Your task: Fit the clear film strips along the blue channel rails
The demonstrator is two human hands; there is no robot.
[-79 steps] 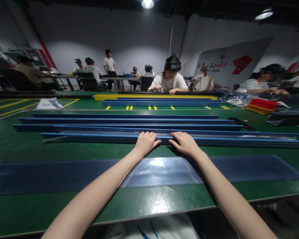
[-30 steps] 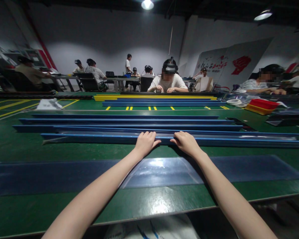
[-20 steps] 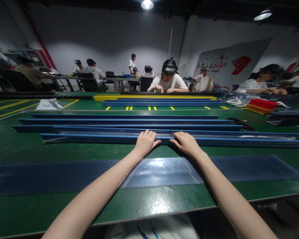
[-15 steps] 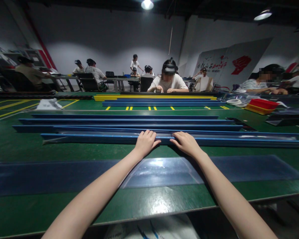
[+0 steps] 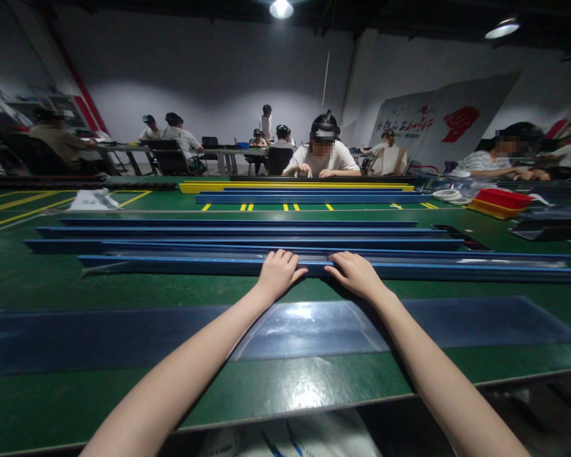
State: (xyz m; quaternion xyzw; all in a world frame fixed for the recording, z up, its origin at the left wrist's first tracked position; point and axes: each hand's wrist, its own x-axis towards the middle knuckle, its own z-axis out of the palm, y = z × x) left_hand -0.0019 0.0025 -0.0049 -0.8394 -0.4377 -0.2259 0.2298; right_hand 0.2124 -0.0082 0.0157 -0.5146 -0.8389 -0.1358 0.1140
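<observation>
Both my arms reach forward over a green table [image 5: 38, 279]. My left hand [image 5: 278, 274] and my right hand [image 5: 354, 274] lie side by side on the nearest long blue rail [image 5: 171, 264], fingers curled over its top edge and gripping it. The rail runs left to right across the table. A clear strip [image 5: 499, 261] lies along its upper side to the right. Two or three more blue rails [image 5: 238, 232] lie parallel just behind it.
A dark blue glossy mat [image 5: 99, 333] lies between the rail and the table's near edge. Farther back are yellow and blue rails [image 5: 295, 187], a red tray [image 5: 502, 200], a tape roll [image 5: 447, 194], and a seated person [image 5: 322, 158] facing me. Other people sit at tables behind.
My hands stay on the nearest rail, barely shifted. In the background a standing person has walked from left to right.
</observation>
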